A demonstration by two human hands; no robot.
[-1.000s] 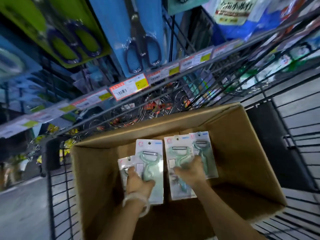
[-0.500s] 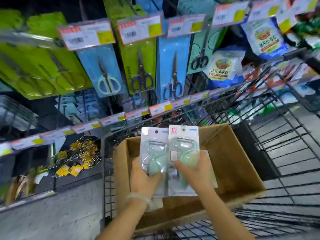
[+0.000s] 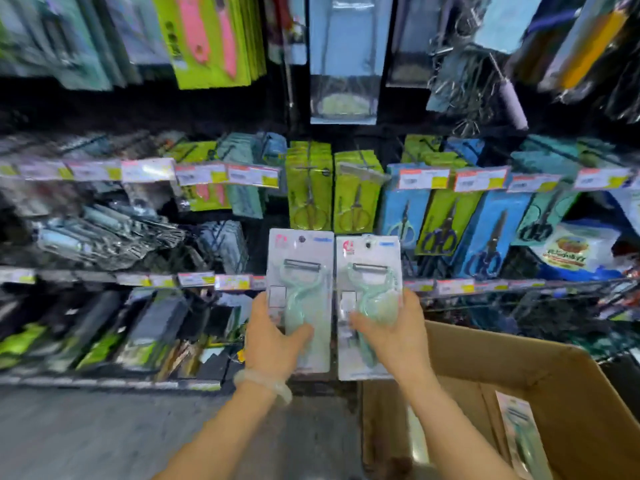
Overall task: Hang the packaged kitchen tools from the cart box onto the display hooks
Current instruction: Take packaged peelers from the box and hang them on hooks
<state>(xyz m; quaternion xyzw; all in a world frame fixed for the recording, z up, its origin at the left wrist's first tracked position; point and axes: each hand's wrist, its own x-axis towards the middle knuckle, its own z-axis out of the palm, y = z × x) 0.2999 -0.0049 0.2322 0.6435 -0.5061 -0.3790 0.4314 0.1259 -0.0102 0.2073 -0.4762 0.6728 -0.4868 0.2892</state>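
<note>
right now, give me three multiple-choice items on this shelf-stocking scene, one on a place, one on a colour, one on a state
1. Where is the cardboard box?
A. lower right, beside the person's right arm
B. up on the top shelf
C. on the floor at far left

2. What colour are the peelers inside the two held packs?
A. bright red
B. pale mint green
C. black

3. What are the hands doing?
A. both hang empty
B. only the left holds a pack
C. each holds one peeler pack upright, side by side

Key: 1 A, the box sits at the lower right with another pack lying inside. 2 B, both the left peeler pack and the right peeler pack show mint green handles. 3 C, the left hand grips one pack and the right hand the other, in front of the hanging scissors.
</note>
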